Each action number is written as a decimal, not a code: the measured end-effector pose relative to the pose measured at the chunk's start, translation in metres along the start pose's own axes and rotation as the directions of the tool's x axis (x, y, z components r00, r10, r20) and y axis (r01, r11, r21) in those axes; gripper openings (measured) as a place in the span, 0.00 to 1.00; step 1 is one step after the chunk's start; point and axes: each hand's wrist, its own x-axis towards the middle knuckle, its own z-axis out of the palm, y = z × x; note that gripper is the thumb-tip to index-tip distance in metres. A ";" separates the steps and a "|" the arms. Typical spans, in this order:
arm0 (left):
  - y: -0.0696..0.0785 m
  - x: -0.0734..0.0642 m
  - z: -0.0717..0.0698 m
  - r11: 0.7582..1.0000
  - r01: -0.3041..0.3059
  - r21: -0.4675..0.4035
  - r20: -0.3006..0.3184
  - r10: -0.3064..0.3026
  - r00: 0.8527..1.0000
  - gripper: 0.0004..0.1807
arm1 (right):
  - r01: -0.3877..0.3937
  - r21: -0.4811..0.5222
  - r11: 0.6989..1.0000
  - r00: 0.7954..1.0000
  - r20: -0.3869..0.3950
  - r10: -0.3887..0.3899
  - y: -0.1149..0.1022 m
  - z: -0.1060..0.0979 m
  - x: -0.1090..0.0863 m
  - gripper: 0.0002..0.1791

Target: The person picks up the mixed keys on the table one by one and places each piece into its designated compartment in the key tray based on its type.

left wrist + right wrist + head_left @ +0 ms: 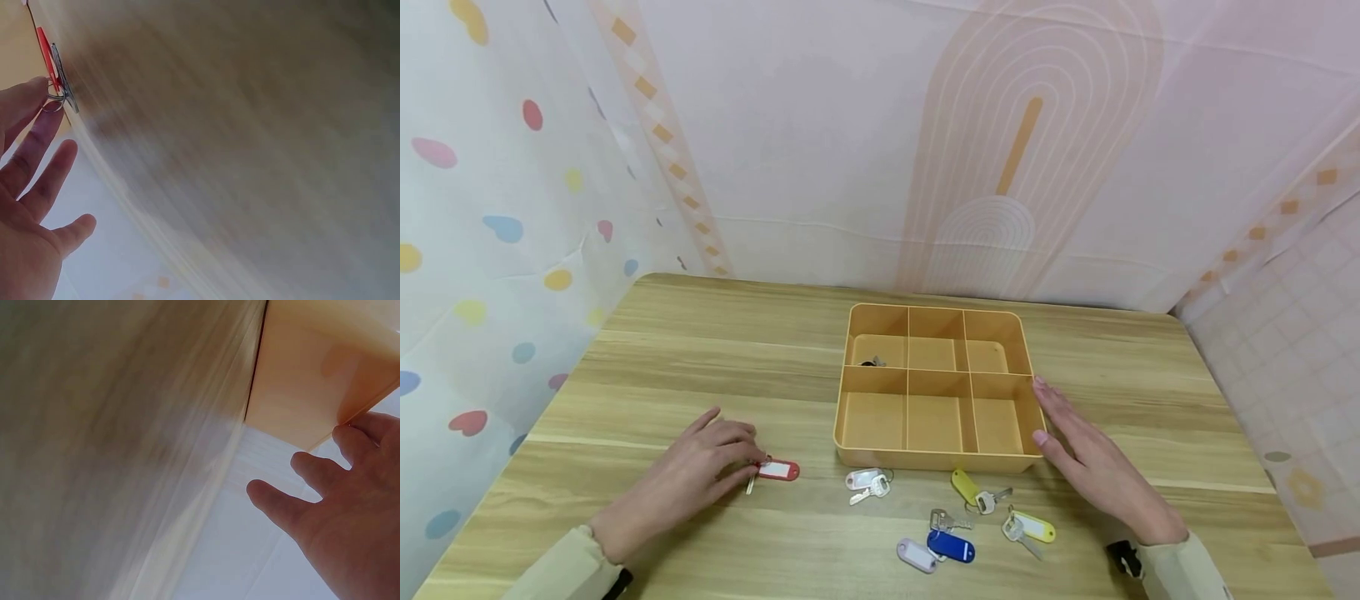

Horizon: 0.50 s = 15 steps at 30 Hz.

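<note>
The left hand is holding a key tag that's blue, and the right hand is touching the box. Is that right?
Not quite: the tag in the grip of the left hand is red, not blue; the head view shows it. The right hand is touching the box, as you said.

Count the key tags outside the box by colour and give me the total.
Red tag: 1
Yellow tags: 2
Blue tag: 1
Pale pinkish or lilac tags: 2
Total: 6
</note>
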 end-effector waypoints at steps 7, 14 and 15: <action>-0.002 0.000 0.002 0.999 -0.039 0.000 -0.028 0.039 0.999 0.08 | -0.002 -0.010 1.000 1.000 0.001 0.002 0.000 0.000 0.000 0.36; 0.000 0.003 -0.003 1.000 -0.021 -0.001 -0.078 0.021 0.997 0.30 | -0.002 0.002 1.000 1.000 -0.001 0.002 0.000 0.000 0.000 0.36; 0.001 0.004 -0.004 1.000 -0.016 -0.004 -0.085 0.015 0.996 0.31 | -0.002 0.005 1.000 1.000 -0.001 0.002 0.000 0.000 0.000 0.36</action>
